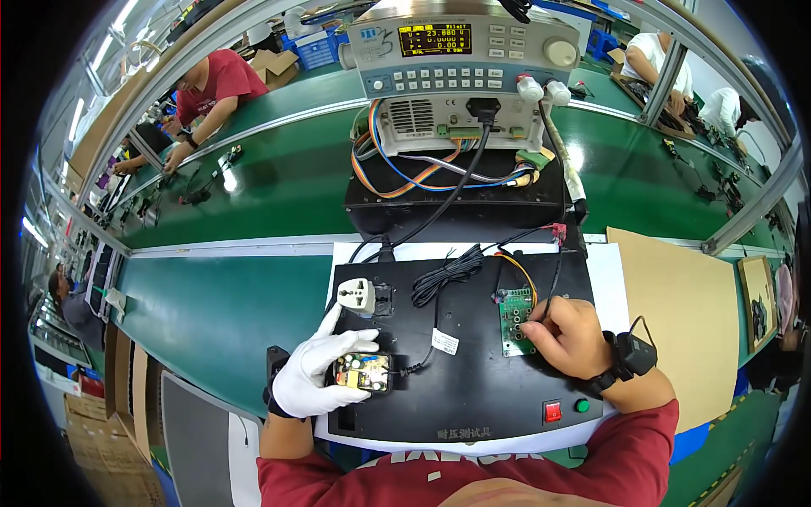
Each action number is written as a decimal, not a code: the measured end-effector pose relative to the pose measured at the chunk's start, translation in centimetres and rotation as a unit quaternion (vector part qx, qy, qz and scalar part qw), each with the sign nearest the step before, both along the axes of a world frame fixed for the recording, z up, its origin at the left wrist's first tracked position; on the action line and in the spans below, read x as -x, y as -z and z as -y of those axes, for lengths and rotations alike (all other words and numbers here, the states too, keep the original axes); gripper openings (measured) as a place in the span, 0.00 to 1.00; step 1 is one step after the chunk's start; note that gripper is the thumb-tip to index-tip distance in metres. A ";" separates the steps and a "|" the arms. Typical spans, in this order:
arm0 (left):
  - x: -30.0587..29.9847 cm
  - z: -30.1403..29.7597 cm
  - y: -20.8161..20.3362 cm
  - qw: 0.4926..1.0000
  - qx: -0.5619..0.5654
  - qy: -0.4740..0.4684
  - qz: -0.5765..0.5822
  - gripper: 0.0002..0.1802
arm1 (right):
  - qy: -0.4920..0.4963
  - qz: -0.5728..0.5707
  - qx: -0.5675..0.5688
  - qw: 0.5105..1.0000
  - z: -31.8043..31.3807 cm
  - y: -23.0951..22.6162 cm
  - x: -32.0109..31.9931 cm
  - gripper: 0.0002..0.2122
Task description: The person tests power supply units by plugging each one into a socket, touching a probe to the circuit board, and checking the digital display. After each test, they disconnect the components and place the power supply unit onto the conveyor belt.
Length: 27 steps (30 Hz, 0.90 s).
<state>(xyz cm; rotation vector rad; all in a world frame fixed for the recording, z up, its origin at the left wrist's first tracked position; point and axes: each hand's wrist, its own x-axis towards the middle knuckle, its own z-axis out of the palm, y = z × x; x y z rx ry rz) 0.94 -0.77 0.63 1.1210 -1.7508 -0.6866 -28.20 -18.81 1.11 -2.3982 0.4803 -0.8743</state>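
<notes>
My left hand, in a white glove, grips the left side of a power adapter. The adapter's case is open, and its circuit board with small parts faces up. A black cord with a white label leads off its right end toward a bundled coil. My bare right hand is closed at the right edge of a green circuit board with a row of round jacks. A thin black cable runs down into its fingers; the cable's tip is hidden. Left of the coil stands a white socket.
Under both hands lies a black test box with a red switch and green button. Stacked instruments with cables stand behind it. Brown cardboard lies right. Other people work beyond the metal frame.
</notes>
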 end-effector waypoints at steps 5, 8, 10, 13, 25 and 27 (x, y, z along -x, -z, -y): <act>-0.1 0.0 0.0 1.000 0.007 0.003 0.003 0.42 | 0.005 -0.008 -0.006 1.000 -0.1 -0.1 0.0 0.08; -0.1 0.0 0.0 1.000 0.007 -0.007 0.017 0.42 | 0.000 -0.007 -0.018 1.000 -0.1 -0.3 0.0 0.08; 0.0 -0.1 0.1 1.000 0.008 -0.004 0.008 0.41 | 0.004 -0.017 -0.046 0.999 -0.1 -0.4 0.1 0.07; 0.0 -0.1 0.2 1.000 0.005 -0.003 -0.002 0.41 | -0.011 0.001 -0.059 0.998 0.0 -0.2 0.2 0.07; 2.1 -1.5 -0.2 0.992 -0.001 -0.126 0.021 0.54 | -0.055 0.277 -0.007 0.959 -0.4 -1.7 1.4 0.05; 2.7 -1.9 -0.3 0.985 -0.005 -0.167 0.052 0.56 | -0.031 0.273 0.042 0.961 -1.1 -3.1 2.2 0.04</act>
